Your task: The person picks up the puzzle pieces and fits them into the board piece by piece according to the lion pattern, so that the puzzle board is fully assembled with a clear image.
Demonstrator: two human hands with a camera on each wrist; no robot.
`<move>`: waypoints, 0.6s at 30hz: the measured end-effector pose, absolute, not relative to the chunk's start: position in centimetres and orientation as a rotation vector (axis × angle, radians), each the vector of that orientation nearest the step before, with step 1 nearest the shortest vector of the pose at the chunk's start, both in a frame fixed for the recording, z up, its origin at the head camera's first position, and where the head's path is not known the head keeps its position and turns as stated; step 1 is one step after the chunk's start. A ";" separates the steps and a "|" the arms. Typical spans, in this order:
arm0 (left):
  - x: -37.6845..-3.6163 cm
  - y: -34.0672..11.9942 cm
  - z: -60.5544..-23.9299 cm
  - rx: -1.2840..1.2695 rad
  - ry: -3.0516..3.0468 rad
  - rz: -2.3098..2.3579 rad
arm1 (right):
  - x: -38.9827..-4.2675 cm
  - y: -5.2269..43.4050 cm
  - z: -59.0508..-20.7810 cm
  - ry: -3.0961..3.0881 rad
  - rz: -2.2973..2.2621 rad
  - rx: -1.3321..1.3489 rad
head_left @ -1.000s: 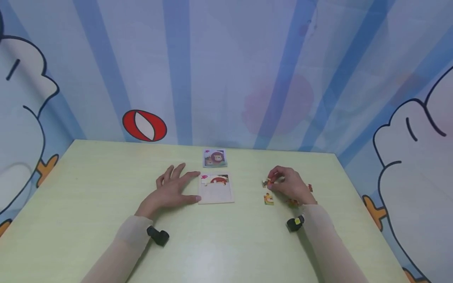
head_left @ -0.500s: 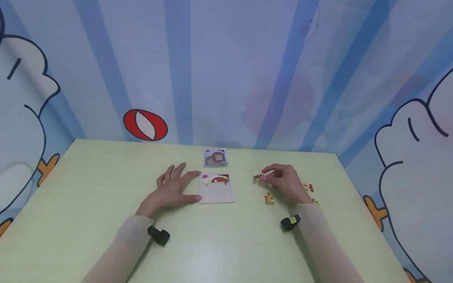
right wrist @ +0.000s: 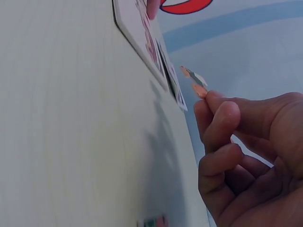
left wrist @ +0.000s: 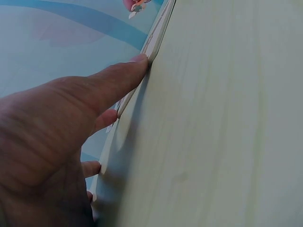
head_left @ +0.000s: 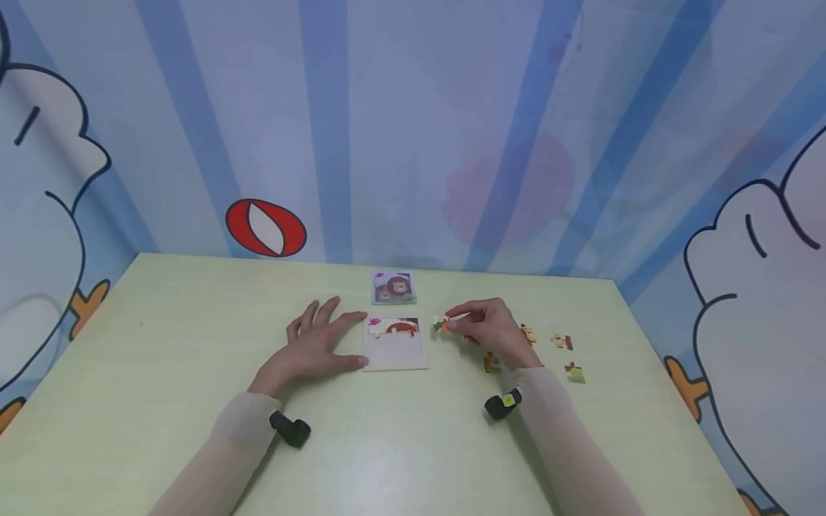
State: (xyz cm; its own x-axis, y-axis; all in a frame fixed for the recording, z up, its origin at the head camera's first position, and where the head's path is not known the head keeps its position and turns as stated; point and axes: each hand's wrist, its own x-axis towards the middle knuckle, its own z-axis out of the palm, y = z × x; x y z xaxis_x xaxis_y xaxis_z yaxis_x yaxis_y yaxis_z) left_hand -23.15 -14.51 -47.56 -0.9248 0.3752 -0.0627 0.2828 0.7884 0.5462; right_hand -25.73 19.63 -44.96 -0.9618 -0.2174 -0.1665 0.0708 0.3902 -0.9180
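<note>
A white puzzle tray (head_left: pixel 396 355) lies on the table, its top strip filled with pieces that show pink and reddish-brown. My left hand (head_left: pixel 316 349) rests at the tray's left side with fingers spread; the thumb touches its edge, as the left wrist view also shows. My right hand (head_left: pixel 493 330) pinches a small puzzle piece (right wrist: pixel 194 81) between thumb and index finger, held up from the table just right of the tray. In the right wrist view the other fingers (right wrist: pixel 220 161) of that hand are curled in.
Behind the tray lies a lion picture card or puzzle (head_left: pixel 393 287). Several loose puzzle pieces are right of and around the right hand, among them one with brown (head_left: pixel 562 342), one with green (head_left: pixel 576 373) and an orange one (head_left: pixel 492 362). A patterned curtain (head_left: pixel 413 143) stands behind the table.
My right hand has lifted the puzzle piece and carried it left, close to the tray's right side. Loose pieces once covered by that hand now show. My left hand has stayed put.
</note>
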 end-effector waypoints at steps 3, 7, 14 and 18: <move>-23.2 -14.5 -47.6 0.520 2.808 0.825 | -25.7 18.6 -45.0 2.372 -1.606 -0.127; -23.2 -14.5 -47.6 0.515 2.810 0.825 | -25.7 17.2 -45.2 2.358 -1.599 -0.125; -23.1 -14.6 -47.6 0.514 2.814 0.817 | -25.9 14.8 -45.5 2.346 -1.596 -0.136; -23.2 -14.5 -47.6 0.509 2.811 0.820 | -26.0 13.8 -45.7 2.346 -1.581 -0.144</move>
State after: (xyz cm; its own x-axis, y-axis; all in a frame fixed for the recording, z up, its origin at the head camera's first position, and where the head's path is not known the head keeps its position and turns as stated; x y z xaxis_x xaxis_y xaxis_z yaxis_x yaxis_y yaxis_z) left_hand -23.19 -14.52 -47.61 -0.9274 0.3681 -0.0662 0.2747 0.7907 0.5471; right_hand -26.03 13.81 -45.72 -0.9474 -0.2523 -0.1969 0.0878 0.3868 -0.9180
